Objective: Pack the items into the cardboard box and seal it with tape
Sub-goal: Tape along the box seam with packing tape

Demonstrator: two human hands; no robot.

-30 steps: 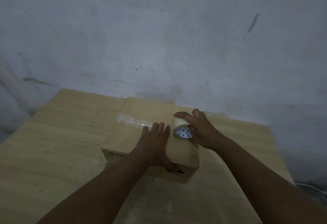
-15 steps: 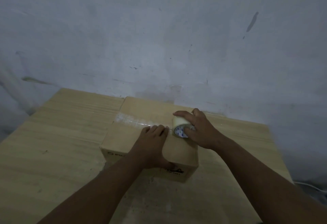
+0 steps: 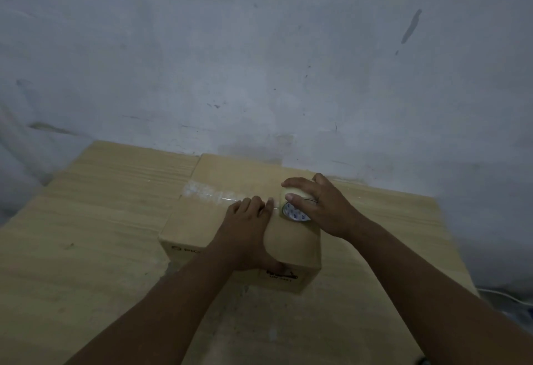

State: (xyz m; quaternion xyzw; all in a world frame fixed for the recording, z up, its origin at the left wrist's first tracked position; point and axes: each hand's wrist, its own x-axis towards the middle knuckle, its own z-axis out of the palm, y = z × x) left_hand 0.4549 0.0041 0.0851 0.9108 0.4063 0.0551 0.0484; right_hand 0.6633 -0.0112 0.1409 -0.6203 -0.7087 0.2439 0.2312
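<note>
While the closed box (image 3: 291, 246) is sitting on the table (image 3: 86, 249), my left grip (image 3: 245, 226) is pressing flat on the laid tape (image 3: 207, 193) and my right grip (image 3: 326, 208) is clutching the roll (image 3: 292, 210); I'm judging sealing nearly done.

Tape roll (image 3: 294, 214) atop seemingly closed box (image 3: 239, 174)

The cardboard box (image 3: 292, 245) is plain brown and closed, its flaps down flat. It sits on the wooden bench (image 3: 86, 220) toward the far edge, turned slightly, with dark print on its near side. A strip of clear tape (image 3: 207, 193), glossy and wrinkled, runs along the top seam from the left edge rightward. The tape roll (image 3: 292, 212) is pale with a white, blue-printed core. It stands on edge on the box top at the seam's right end, core facing near.
</note>
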